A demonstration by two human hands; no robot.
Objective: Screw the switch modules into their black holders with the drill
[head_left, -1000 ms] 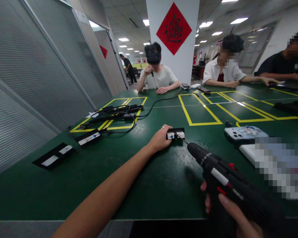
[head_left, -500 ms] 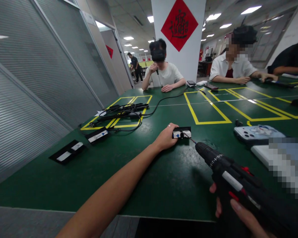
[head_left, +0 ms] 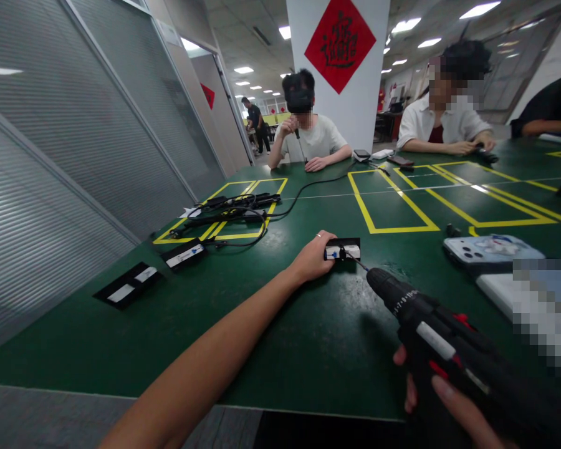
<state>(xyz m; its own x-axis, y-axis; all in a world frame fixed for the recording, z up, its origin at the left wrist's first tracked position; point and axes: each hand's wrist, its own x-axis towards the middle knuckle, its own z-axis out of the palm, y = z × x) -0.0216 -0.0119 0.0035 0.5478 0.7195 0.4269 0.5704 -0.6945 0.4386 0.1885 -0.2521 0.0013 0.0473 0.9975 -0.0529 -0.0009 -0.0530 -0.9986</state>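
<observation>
My left hand grips the left end of a small black and white block on the green table. A dark clip-like part and a bit of blue show on the block's white face. My right hand is wrapped round the handle of a black power drill with red parts. The drill points up and left, and its thin bit reaches the block's front face. Whether the tip sits in a screw is too small to tell.
Two black and white pieces lie at the left, near tangled black cables. At the right are a phone and a white object. Yellow tape outlines mark the table. People sit across it.
The co-worker at the right has drawn a hand back, and both hands are now together at a dark object. My hands, the block and the drill have hardly moved.
</observation>
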